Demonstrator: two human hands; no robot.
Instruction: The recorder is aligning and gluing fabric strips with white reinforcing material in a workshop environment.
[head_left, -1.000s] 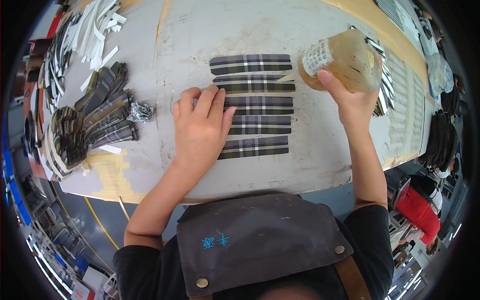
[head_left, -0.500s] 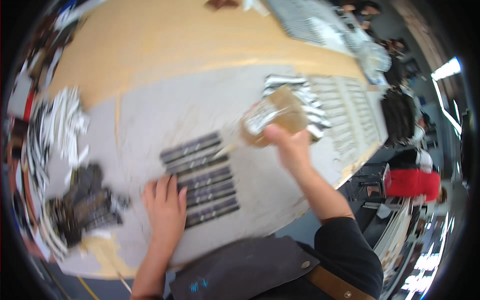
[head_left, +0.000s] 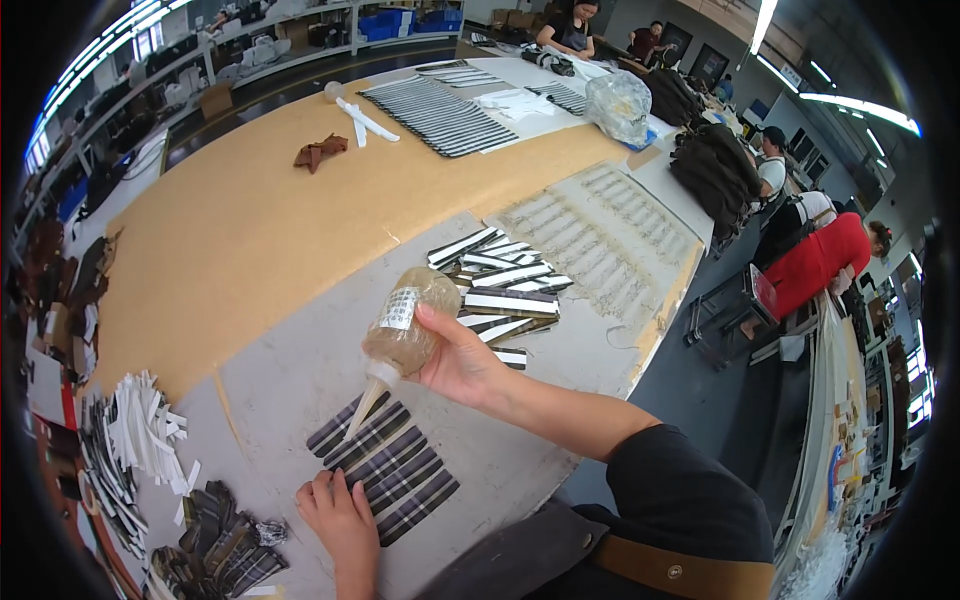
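My right hand (head_left: 455, 362) grips a squeeze bottle (head_left: 408, 330), translucent and yellowish with a white label. The bottle is tipped nozzle-down, its long tip just over the upper strips of a row of dark plaid fabric strips (head_left: 385, 468). These strips lie side by side on the grey part of the table. Fingers spread, my left hand (head_left: 342, 518) rests at the left ends of the row, fingertips touching the strips. Beyond the bottle is a loose pile of plaid strips with white bands (head_left: 510, 282).
At the left lie a heap of white strips (head_left: 148, 425) and a bunch of dark plaid pieces (head_left: 225, 545). Striped fabric (head_left: 440, 115), a brown scrap (head_left: 320, 152) and a clear plastic bag (head_left: 618, 105) are at the far side. People work beyond the table and at the right.
My view has swung up and to the right, showing more of the room. The bottle, blurred and held sideways before, now points nozzle-down at the strips. My left hand stays by the row.
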